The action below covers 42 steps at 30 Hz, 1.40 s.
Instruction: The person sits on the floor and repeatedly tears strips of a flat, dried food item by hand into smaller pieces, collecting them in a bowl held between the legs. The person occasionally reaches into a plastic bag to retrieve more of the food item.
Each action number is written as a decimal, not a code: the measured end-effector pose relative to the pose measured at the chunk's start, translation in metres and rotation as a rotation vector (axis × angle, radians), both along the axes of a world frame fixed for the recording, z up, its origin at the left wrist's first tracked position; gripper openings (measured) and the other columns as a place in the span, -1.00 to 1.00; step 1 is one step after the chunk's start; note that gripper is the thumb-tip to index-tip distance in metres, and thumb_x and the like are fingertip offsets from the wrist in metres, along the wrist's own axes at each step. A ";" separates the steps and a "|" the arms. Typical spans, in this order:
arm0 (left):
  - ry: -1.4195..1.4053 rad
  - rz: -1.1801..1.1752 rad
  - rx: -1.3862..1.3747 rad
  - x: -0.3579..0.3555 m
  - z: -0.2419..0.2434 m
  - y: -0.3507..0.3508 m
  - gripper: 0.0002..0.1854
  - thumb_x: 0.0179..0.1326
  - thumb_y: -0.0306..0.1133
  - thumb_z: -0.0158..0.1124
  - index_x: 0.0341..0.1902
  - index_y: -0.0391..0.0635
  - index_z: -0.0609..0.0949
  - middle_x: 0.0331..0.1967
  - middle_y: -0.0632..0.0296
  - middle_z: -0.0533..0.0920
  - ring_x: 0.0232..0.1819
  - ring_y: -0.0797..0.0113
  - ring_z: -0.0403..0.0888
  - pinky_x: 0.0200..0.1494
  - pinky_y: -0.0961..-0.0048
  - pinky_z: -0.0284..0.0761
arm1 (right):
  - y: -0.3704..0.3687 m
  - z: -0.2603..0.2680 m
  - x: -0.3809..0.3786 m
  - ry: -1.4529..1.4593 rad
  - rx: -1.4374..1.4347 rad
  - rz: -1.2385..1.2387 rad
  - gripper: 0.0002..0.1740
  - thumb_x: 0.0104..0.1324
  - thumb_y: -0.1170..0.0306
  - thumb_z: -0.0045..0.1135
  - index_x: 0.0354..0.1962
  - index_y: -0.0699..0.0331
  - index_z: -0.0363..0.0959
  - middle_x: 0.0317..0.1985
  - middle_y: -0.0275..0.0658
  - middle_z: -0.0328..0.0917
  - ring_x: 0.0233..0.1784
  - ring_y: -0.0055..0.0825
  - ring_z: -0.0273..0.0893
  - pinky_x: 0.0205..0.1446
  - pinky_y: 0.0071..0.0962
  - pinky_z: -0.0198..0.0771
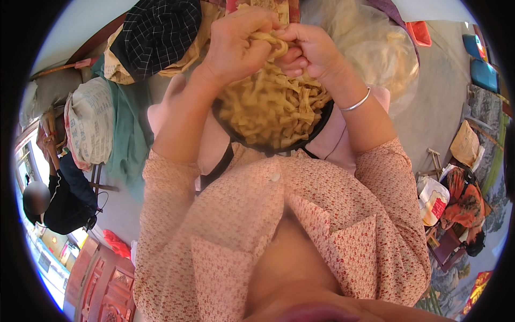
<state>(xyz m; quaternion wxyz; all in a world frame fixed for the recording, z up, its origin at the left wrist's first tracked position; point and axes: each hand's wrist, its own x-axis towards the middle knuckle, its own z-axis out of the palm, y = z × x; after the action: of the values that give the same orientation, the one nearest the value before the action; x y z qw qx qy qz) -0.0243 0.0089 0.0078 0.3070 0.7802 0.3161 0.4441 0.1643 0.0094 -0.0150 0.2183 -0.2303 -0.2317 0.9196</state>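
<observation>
My left hand (241, 46) and my right hand (312, 48) meet at the top of the view. Between their fingers is a looped pale-yellow strip (277, 42), pinched from both sides. My fingers cover part of the loop. Directly below my hands is a round black basin (328, 114), resting about my lap. A heap of short yellow pieces (277, 108) fills it; many look like small bow-shaped knots. What they are made of I cannot tell for sure. A silver bangle (356, 100) circles my right wrist.
Black checked cloth (161, 36) lies left of my hands; a clear plastic bag (374, 56) bulges on the right. Farther left are a white woven sack (90, 120), green cloth (126, 133) and a seated person (70, 197). Another person (466, 201) sits at far right near a wooden stool (434, 161).
</observation>
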 end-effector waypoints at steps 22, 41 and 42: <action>0.189 0.271 -0.519 -0.011 -0.008 0.004 -0.90 0.19 -0.42 0.23 -0.39 -0.18 0.59 -0.52 0.44 0.56 -0.46 0.75 0.41 -0.44 0.71 0.30 | 0.009 -0.003 0.011 -0.014 0.384 -0.219 -0.78 0.26 0.45 0.19 -0.14 0.31 0.56 -0.61 -0.50 0.38 -0.70 -0.85 0.11 -0.65 -0.79 -0.03; -0.570 -0.423 -0.929 -0.035 0.009 0.002 -0.69 0.30 -0.32 0.14 -0.59 -0.09 0.47 -0.79 0.38 0.30 -0.75 0.53 0.34 -0.61 0.61 0.26 | 0.013 0.019 0.040 -0.339 0.794 -0.307 -0.85 0.30 0.37 0.17 -0.29 0.31 0.52 -0.62 -0.55 0.31 -0.64 -0.85 0.10 -0.59 -0.77 -0.04; -0.330 -0.371 -0.820 -0.043 0.010 0.012 -0.70 0.27 -0.24 0.20 -0.52 -0.14 0.53 -0.74 0.34 0.40 -0.70 0.52 0.42 -0.55 0.60 0.34 | 0.013 0.019 0.039 -0.368 0.787 -0.328 -0.86 0.30 0.38 0.17 -0.31 0.31 0.53 -0.62 -0.55 0.31 -0.63 -0.85 0.12 -0.59 -0.76 -0.03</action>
<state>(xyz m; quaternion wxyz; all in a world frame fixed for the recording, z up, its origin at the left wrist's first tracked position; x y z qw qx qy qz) -0.0677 0.0208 0.0179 0.7097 0.5571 0.2677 0.3381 0.2033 0.0223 0.0044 0.3871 -0.3230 -0.5585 0.6587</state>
